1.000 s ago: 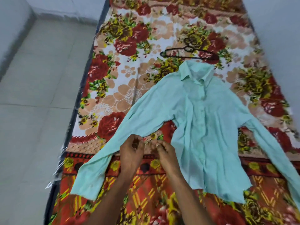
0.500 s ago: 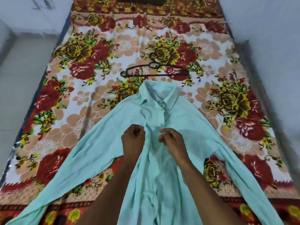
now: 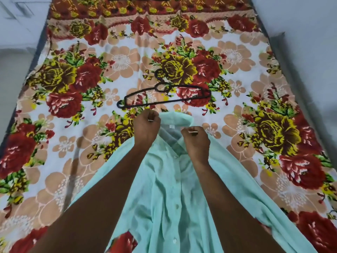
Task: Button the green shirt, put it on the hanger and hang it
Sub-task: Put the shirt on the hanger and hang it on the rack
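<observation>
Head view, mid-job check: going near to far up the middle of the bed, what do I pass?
Buttoned front of the green shirt → the hands, left and right, at its collar → black hanger on the floral bedsheet.

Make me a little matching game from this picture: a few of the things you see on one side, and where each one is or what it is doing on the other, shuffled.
Things:
1. hanger
2. green shirt
3. left hand
4. right hand

States:
A. grips the collar on the shirt's right side
B. lies flat on the floral bedsheet, beyond the collar
C. grips the collar on the shirt's left side
D. spread out front up, buttons showing

Pairs: 1-B, 2-D, 3-C, 4-A
</observation>
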